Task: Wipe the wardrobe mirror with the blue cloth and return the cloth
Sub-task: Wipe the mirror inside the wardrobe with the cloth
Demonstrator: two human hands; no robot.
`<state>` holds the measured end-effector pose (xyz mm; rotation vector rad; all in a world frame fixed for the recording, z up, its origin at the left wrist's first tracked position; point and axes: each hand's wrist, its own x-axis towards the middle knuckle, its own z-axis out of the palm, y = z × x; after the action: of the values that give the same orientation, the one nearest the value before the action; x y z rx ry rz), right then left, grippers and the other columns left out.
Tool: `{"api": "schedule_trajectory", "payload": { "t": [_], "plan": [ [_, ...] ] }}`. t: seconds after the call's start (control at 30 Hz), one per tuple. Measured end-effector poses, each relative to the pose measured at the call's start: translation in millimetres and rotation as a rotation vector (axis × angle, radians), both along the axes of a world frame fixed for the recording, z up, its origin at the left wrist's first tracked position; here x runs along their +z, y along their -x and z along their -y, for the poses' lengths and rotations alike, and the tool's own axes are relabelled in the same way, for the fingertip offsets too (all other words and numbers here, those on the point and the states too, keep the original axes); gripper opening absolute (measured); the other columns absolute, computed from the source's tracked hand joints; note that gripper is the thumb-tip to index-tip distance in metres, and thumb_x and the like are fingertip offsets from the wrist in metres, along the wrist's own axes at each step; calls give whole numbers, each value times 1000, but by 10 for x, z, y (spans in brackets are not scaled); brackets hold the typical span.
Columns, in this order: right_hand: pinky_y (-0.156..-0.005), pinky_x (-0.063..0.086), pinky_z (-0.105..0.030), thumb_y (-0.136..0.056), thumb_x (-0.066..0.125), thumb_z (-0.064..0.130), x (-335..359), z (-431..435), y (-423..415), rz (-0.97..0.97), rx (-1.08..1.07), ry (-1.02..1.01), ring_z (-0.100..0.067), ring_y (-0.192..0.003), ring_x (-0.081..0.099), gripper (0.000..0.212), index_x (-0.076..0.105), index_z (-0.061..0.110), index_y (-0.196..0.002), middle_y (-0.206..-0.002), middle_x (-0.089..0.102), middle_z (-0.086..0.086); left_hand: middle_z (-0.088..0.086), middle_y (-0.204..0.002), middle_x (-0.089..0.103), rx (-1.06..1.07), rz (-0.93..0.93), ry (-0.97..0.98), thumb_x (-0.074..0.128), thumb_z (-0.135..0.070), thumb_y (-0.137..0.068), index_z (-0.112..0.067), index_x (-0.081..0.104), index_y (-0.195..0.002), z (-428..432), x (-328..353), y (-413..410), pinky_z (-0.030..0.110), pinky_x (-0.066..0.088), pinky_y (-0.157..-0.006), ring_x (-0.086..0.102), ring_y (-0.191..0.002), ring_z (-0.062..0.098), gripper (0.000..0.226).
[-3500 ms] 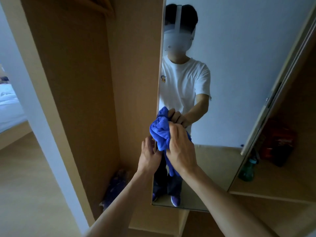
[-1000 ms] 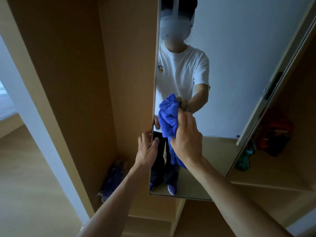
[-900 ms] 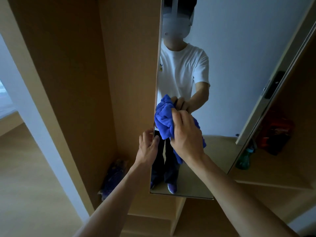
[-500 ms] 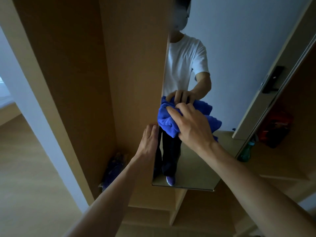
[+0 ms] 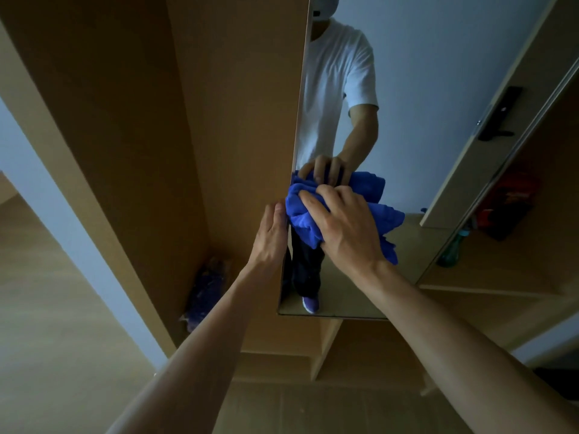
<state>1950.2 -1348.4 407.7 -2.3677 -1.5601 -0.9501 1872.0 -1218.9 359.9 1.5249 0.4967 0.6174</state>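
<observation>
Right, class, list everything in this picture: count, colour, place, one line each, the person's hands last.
wardrobe panel: one, tan, left half
mirror: one, silvered, right of the panel
blue cloth: one, blue, bunched against the mirror
bundle: one, purple-blue, low in the wardrobe corner
bottle: one, green, right-hand shelf
red item: one, red, same shelf, blurred
left hand: one, touching the mirror's left edge
right hand: one, gripping the blue cloth
</observation>
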Motion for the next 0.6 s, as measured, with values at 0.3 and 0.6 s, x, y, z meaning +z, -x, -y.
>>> {"api": "schedule_trajectory", "payload": {
  "t": [0.3, 0.6],
  "plan": [
    [-84, 49, -43, -85, 72, 21, -584, 53, -28, -6, 0, 47, -30, -99, 55, 57, 52, 17, -139, -123, 59, -8, -3, -117, 65, 39, 14, -13, 28, -48, -109, -34, 59, -112, 16, -73, -18, 30, 49, -94, 63, -109, 8, 34],
    [-81, 49, -42, -89, 58, 24, -550, 156, -47, -36, 21, 85, -29, -96, 56, 48, 55, 20, -136, -119, 61, -8, -2, -114, 65, 46, -79, -23, 32, -51, -107, -35, 56, -106, 44, -25, 39, 44, 50, -100, 62, -110, 17, 28]
  ]
}}
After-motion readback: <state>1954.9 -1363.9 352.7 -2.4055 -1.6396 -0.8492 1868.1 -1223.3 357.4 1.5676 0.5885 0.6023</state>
